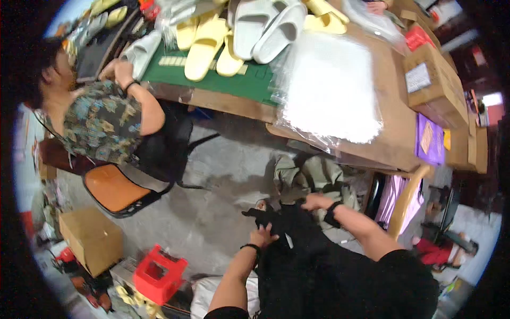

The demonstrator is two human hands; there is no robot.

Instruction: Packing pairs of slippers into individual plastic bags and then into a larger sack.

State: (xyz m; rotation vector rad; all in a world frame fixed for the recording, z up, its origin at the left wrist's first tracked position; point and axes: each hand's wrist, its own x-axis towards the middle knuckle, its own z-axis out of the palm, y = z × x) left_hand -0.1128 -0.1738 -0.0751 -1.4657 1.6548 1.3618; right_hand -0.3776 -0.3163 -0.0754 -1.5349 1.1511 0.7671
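My left hand (pixel 263 236) rests against the black cloth (pixel 297 236) in front of my body, fingers apart. A little farther right, my right hand (pixel 315 202) is closed at the far edge of that cloth, the fingers seeming to pinch it. Whether the cloth is an apron or a shirt front I cannot tell. Just beyond my hands, olive-grey trousers or similar fabric (pixel 324 173) shows below the table edge. Dark bands circle both my wrists.
Ahead, a table (pixel 228 103) bears yellow slides (pixel 204 50), grey slides (pixel 255 26) and a stack of clear plastic bags (pixel 332 87). Cartons (pixel 433 82) stand right. At left a person (pixel 103 119) handles a grey slide near an orange-seated chair (pixel 117 189). A red stool (pixel 159 274) is lower left.
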